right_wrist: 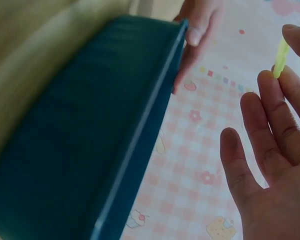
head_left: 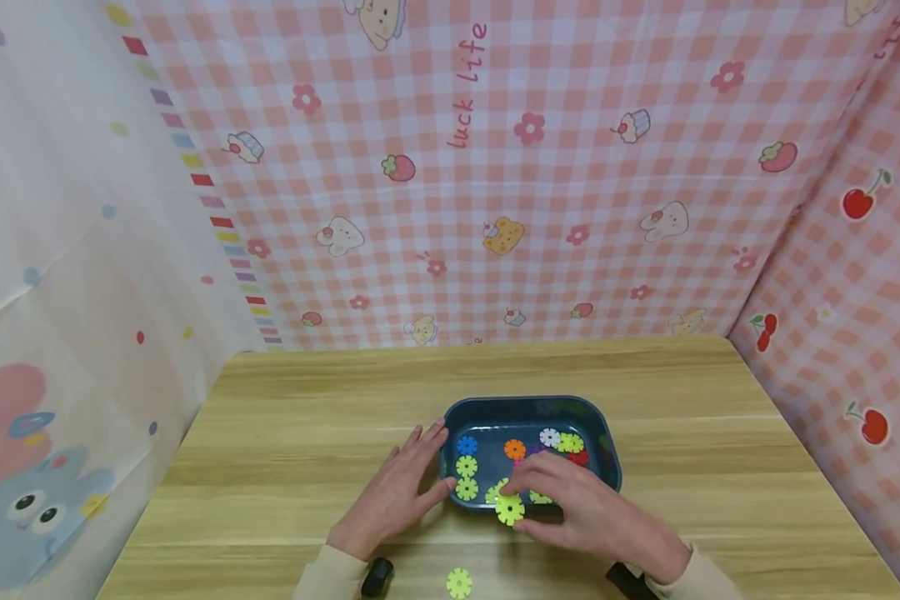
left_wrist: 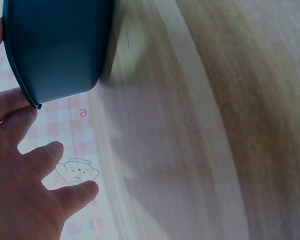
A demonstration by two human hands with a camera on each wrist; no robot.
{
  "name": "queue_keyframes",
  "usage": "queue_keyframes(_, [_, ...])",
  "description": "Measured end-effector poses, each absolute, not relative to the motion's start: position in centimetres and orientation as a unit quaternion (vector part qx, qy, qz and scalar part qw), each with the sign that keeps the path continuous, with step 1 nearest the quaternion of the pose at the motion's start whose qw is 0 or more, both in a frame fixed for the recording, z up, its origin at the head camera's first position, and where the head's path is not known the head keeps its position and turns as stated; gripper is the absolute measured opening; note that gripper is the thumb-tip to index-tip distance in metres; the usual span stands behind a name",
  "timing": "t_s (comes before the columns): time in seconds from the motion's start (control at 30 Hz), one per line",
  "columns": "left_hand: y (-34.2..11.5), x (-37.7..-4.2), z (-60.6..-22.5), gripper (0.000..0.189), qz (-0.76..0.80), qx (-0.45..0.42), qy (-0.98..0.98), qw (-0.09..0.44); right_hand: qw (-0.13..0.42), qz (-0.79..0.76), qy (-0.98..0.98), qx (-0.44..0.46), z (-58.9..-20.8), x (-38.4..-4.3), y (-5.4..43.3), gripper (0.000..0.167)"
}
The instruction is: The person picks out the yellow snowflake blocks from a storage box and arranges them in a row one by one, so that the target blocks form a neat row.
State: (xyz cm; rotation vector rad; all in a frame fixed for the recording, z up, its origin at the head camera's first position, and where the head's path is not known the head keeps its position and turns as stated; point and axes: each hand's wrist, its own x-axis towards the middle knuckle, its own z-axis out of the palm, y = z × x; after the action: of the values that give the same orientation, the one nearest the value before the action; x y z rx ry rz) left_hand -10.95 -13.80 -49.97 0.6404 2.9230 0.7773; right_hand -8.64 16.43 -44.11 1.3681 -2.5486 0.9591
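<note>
Seemingly I'm only partway along: my right hand (head_left: 573, 507) pinches a yellow-green disc (head_left: 510, 511) by the tray (head_left: 528, 410) at six o'clock; my left hand (head_left: 401, 490), fingers loosely extended, touches nine. One loose disc (head_left: 459, 583) lies outside toward seven; many coloured pieces (head_left: 514, 450) lie inside, presumably left.

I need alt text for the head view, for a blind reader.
A right hand pinches a yellow-green notched disc at the near rim of a dark tray; the left hand touches its left side. Colourful discs lie inside, another on the table.
</note>
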Motion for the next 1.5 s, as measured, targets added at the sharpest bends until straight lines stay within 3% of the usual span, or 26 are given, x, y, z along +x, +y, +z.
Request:
queue_keyframes(0.33, [-13.8, -10.9, -50.1, 0.072, 0.254, 0.212, 0.943, 0.021, 0.06, 0.316, -0.825, 0.465, -45.8, -6.9, 15.8, 0.035])
queue_keyframes(0.9, [-13.8, -11.0, -49.9, 0.072, 0.255, 0.205, 0.945, 0.029, -0.093, 0.31, -0.83, 0.455, -48.1, -5.8, 15.1, 0.03])
queue_keyframes(1.5, [-13.9, -11.0, -49.9, 0.073, 0.252, 0.206, 0.945, 0.034, -0.17, 0.259, -0.831, 0.462, -49.8, -6.8, 14.1, 0.033])
